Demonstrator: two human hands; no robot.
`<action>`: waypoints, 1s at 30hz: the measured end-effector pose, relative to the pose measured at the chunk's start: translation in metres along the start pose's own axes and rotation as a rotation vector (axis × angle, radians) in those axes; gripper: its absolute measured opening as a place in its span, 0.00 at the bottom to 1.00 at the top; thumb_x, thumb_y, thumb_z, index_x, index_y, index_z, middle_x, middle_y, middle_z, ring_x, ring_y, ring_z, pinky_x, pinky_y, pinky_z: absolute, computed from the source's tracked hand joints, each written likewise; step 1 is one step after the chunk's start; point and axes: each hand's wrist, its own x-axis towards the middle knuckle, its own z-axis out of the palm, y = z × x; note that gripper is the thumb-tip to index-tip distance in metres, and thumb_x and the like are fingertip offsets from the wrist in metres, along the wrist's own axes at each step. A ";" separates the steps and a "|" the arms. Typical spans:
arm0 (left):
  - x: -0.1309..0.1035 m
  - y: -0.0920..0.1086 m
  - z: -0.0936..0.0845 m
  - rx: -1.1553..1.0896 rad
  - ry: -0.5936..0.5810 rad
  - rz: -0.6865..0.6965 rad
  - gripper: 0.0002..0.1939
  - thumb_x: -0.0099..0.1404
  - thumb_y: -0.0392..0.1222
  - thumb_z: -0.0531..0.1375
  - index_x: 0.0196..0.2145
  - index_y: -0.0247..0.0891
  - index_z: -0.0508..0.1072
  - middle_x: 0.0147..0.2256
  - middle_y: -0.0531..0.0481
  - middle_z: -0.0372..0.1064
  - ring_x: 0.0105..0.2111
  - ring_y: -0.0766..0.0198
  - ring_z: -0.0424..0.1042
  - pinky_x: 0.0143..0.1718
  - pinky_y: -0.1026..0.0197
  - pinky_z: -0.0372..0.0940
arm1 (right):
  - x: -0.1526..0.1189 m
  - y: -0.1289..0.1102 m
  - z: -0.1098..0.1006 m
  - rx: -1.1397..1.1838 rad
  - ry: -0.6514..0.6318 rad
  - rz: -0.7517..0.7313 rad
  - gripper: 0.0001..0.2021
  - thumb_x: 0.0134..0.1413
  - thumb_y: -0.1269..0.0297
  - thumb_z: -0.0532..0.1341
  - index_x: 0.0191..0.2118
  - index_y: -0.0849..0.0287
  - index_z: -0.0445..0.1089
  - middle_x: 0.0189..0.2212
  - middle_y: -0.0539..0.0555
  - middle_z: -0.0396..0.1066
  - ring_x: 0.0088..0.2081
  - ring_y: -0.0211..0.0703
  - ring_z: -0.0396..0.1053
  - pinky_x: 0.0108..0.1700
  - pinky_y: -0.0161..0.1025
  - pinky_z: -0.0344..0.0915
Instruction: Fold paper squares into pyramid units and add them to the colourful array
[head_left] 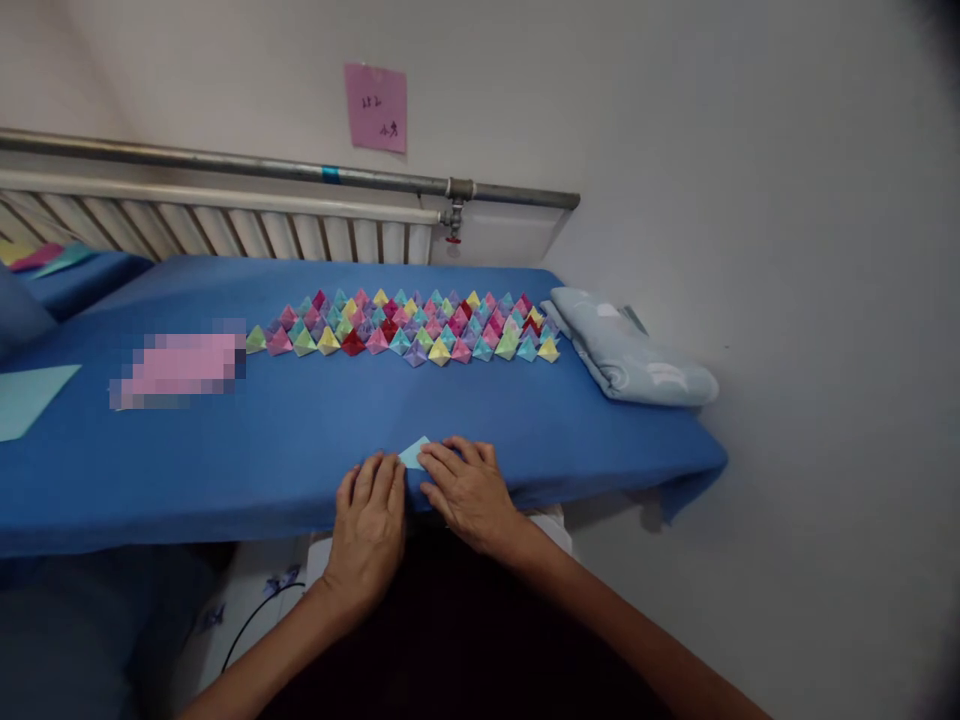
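Dark clothing fills the bottom middle, between two bare forearms reaching forward. The left hand lies palm down, fingers close together, their tips at the left corner of a small, light-blue, pointed piece of paper. The right hand has its fingers bent, tips resting on the paper's right part; whether either hand pinches it cannot be told.

The paper lies near the front edge of a blue cloth-covered surface. Beyond it, a broad stretch of plain cloth separates both hands from close-set rows of small, multicoloured, pointed folded-paper pieces. These rows run right almost to a folded, pale blue-grey, patterned blanket near the surface's right end, beside a pale wall. Leftward, cloth stretches to a blurred pink patch and a flat, pale-green sheet.
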 end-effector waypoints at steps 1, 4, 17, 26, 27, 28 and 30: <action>0.003 0.003 -0.001 -0.007 -0.002 0.011 0.22 0.64 0.28 0.49 0.54 0.28 0.70 0.54 0.39 0.70 0.54 0.49 0.66 0.56 0.47 0.55 | 0.000 0.001 0.001 0.006 0.001 -0.001 0.16 0.66 0.59 0.53 0.56 0.54 0.64 0.56 0.52 0.67 0.55 0.54 0.58 0.51 0.52 0.53; 0.006 0.008 0.001 -0.015 -0.016 0.079 0.23 0.63 0.27 0.48 0.54 0.26 0.70 0.53 0.38 0.71 0.52 0.52 0.67 0.56 0.48 0.55 | 0.000 0.002 0.000 0.033 -0.009 0.008 0.17 0.65 0.60 0.55 0.57 0.54 0.64 0.57 0.52 0.67 0.55 0.53 0.58 0.52 0.52 0.53; 0.007 0.002 0.002 -0.050 -0.042 0.097 0.22 0.64 0.28 0.49 0.53 0.30 0.70 0.52 0.40 0.71 0.51 0.53 0.68 0.54 0.47 0.55 | 0.002 -0.004 -0.019 0.089 -0.205 0.018 0.31 0.53 0.64 0.60 0.64 0.56 0.55 0.64 0.54 0.56 0.64 0.60 0.44 0.58 0.56 0.47; 0.007 0.005 0.004 -0.044 -0.061 0.063 0.21 0.64 0.28 0.50 0.53 0.31 0.71 0.52 0.41 0.72 0.51 0.54 0.67 0.54 0.48 0.55 | 0.009 -0.002 -0.015 0.020 -0.260 0.060 0.37 0.49 0.67 0.62 0.65 0.55 0.51 0.66 0.56 0.52 0.65 0.65 0.42 0.58 0.63 0.45; 0.007 0.005 0.004 -0.035 -0.060 0.069 0.22 0.64 0.27 0.49 0.53 0.31 0.71 0.51 0.41 0.72 0.51 0.54 0.68 0.53 0.48 0.56 | 0.008 -0.003 -0.015 0.020 -0.250 0.061 0.37 0.48 0.67 0.62 0.65 0.55 0.51 0.65 0.56 0.52 0.65 0.65 0.42 0.57 0.63 0.46; 0.008 0.005 0.004 -0.027 -0.057 0.078 0.22 0.64 0.27 0.49 0.52 0.30 0.71 0.51 0.40 0.72 0.51 0.53 0.68 0.53 0.48 0.56 | 0.006 -0.003 -0.015 0.023 -0.238 0.056 0.37 0.48 0.68 0.62 0.65 0.55 0.52 0.65 0.56 0.52 0.65 0.65 0.42 0.57 0.63 0.46; 0.008 0.005 0.003 -0.015 -0.050 0.095 0.22 0.64 0.27 0.48 0.52 0.29 0.72 0.51 0.39 0.72 0.50 0.53 0.68 0.52 0.48 0.57 | 0.001 -0.005 -0.015 0.036 -0.204 0.038 0.37 0.48 0.69 0.61 0.65 0.55 0.52 0.66 0.56 0.52 0.65 0.65 0.41 0.58 0.62 0.46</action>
